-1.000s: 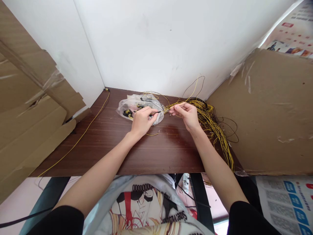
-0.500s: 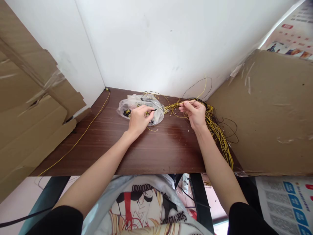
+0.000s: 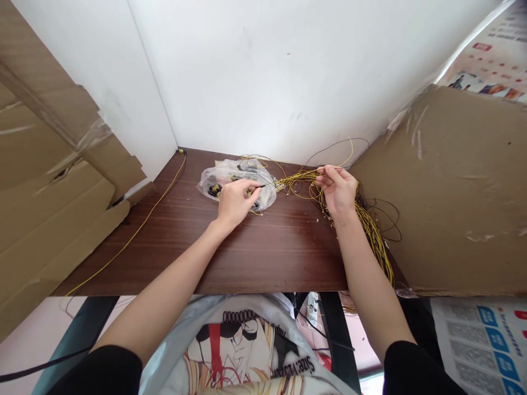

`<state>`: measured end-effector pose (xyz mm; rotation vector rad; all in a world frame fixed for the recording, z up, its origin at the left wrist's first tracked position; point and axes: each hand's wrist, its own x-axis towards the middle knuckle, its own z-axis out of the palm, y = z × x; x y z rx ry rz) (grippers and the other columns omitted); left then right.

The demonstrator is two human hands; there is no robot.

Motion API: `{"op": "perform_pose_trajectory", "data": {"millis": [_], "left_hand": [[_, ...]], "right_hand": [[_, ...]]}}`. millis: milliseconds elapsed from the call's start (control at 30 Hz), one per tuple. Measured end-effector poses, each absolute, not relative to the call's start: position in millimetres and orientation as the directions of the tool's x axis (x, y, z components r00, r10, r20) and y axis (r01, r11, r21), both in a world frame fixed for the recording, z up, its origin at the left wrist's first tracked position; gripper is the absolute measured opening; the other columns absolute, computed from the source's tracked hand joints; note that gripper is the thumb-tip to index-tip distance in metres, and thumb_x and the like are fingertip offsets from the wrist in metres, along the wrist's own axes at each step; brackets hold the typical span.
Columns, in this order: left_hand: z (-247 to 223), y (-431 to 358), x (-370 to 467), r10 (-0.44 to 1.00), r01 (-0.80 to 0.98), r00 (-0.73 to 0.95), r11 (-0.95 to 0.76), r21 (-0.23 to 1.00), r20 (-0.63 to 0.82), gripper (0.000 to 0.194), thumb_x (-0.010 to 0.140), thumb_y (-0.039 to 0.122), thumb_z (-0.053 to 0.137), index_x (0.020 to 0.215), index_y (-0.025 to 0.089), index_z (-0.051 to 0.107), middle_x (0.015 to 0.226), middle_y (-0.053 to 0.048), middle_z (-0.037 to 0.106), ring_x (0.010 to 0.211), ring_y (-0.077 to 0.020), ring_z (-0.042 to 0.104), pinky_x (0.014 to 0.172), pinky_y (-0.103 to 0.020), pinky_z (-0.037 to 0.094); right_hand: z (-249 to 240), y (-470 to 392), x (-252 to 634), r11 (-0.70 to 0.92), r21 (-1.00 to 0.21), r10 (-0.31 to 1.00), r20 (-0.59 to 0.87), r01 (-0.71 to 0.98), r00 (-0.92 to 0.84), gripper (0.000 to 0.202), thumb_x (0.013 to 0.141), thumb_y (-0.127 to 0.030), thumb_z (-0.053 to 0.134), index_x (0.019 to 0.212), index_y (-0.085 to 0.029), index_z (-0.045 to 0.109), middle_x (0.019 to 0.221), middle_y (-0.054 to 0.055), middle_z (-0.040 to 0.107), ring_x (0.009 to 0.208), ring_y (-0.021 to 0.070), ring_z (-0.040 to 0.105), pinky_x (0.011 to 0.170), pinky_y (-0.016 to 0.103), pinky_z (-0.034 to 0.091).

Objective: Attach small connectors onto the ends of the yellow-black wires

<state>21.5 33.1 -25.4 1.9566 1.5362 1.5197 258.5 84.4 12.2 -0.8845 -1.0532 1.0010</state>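
Note:
My left hand [image 3: 239, 198] is closed in a pinch on a small black piece [image 3: 260, 186] at the end of a thin wire, just above the clear plastic bag [image 3: 206, 178]. Small black and yellow parts lie in that bag. My right hand [image 3: 338, 189] pinches a thin wire between thumb and fingers, over a bundle of yellow and black wires [image 3: 373, 230]. The bundle runs from beside the bag, under my right hand, and down to the table's right edge. A loose wire loop rises behind my right hand.
A dark brown table [image 3: 263, 252] meets a white wall [image 3: 263, 77]. Cardboard panels stand at left [image 3: 74, 186] and right [image 3: 453, 192]. One yellow wire [image 3: 152, 211] crosses the table's left side. A printed bag [image 3: 230, 351] is below the front edge.
My right hand has slid to the right along the wires, away from my left hand. The left hand stays almost in place with its black piece.

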Motion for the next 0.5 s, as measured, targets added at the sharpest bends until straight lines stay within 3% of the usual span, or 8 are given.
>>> {"op": "perform_pose_trajectory", "data": {"millis": [167,500], "left_hand": [[-24.6,35.6,21.8,0.904,0.418,-0.143,-0.315,0.852,0.404,0.016,0.073,0.026,0.064,0.080,0.015,0.073,0.061,-0.002,0.068,0.050,-0.0129,0.057,0.052,-0.025,0.046],[-22.2,34.2,24.2,0.919,0.455,-0.109,-0.293,0.841,0.379,0.016,0.072,0.025,0.064,0.079,0.015,0.074,0.056,-0.002,0.065,0.048,-0.0130,0.056,0.051,-0.025,0.045]], "right_hand": [[11.8,90.1,269.7,0.361,-0.911,0.919,0.313,-0.198,0.239,0.023,0.068,-0.035,0.074,0.076,-0.020,0.058,0.077,-0.002,0.068,0.056,0.0070,0.060,0.058,0.022,0.054],[16.0,95.9,288.2,0.422,-0.883,0.866,0.326,-0.204,0.379,0.024,0.068,-0.035,0.075,0.074,-0.020,0.058,0.074,-0.004,0.067,0.052,0.0051,0.057,0.052,0.018,0.051]]}}
